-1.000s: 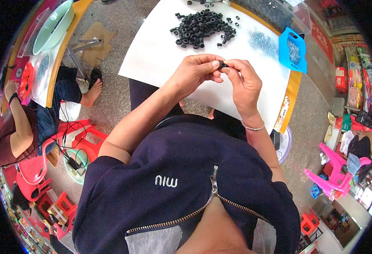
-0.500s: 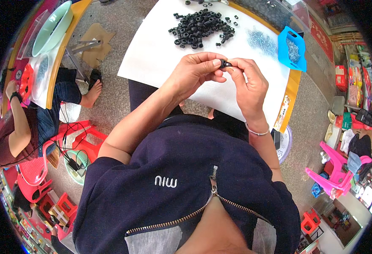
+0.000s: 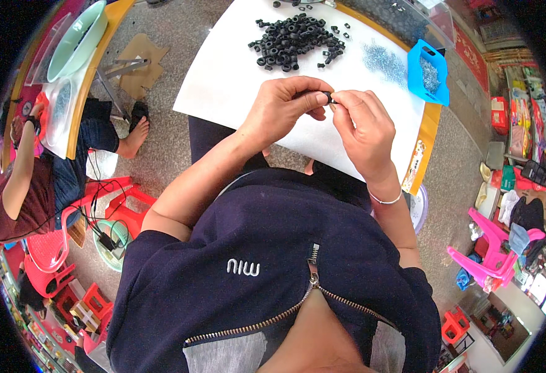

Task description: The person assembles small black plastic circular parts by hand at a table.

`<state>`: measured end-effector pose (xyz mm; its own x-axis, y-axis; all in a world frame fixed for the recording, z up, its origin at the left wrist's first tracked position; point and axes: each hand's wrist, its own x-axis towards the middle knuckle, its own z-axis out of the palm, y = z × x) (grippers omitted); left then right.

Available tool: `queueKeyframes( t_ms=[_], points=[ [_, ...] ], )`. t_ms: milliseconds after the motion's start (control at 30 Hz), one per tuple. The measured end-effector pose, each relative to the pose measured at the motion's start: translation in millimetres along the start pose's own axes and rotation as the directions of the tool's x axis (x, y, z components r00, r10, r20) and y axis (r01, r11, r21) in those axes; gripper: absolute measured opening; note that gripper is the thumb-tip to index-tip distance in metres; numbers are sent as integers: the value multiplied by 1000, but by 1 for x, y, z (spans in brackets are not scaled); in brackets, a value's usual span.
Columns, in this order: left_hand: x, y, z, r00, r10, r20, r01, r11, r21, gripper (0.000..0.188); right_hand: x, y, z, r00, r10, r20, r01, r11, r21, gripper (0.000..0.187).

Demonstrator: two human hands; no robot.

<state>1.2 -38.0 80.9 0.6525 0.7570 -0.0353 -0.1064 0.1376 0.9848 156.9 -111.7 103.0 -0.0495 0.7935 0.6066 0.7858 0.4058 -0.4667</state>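
My left hand (image 3: 278,109) pinches a small black plastic piece (image 3: 329,97) between thumb and fingers, above the near part of the white tabletop. Close against it, my right hand (image 3: 367,127) is closed, thumb and fingertips meeting at the piece's right side. Whatever is between the right fingertips is too small and covered to make out. Beyond my hands lies a heap of black ring-shaped and small blocky parts (image 3: 294,38). To its right, tiny silvery-blue pieces (image 3: 383,61) are spread on the white tabletop (image 3: 214,87).
A blue plastic tray (image 3: 417,78) with more tiny pieces sits at the table's right edge. At left, a seated person (image 3: 27,180) works at another table holding a pale green basin (image 3: 58,65). Red stools and cables are at left; a pink chair (image 3: 487,248) stands at right.
My right hand has shifted slightly right and down, staying by the black piece. My left fingers cover more of the piece. The other person's arm has moved.
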Motion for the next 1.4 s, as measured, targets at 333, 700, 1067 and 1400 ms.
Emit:
queueKeyframes(
  t_ms=[333, 700, 1067, 1400],
  points=[
    [2, -14, 3, 999, -46, -22, 45, 998, -43, 29, -6, 10, 11, 999, -36, 32, 37, 999, -28, 17],
    [10, -26, -1, 989, -94, 113, 111, 982, -152, 30, -16, 7, 16, 971, 233, 59, -240, 948, 211, 17],
    [2, -18, 24, 993, -93, 76, 107, 970, -216, 30, -14, 3, 37, 794, 597, 115, -522, 573, 631, 34],
    [1, -29, 34, 997, -82, 1, 81, 993, -86, 22, -18, 2, 57, 763, 646, 21, -507, 579, 638, 30]
  ],
)
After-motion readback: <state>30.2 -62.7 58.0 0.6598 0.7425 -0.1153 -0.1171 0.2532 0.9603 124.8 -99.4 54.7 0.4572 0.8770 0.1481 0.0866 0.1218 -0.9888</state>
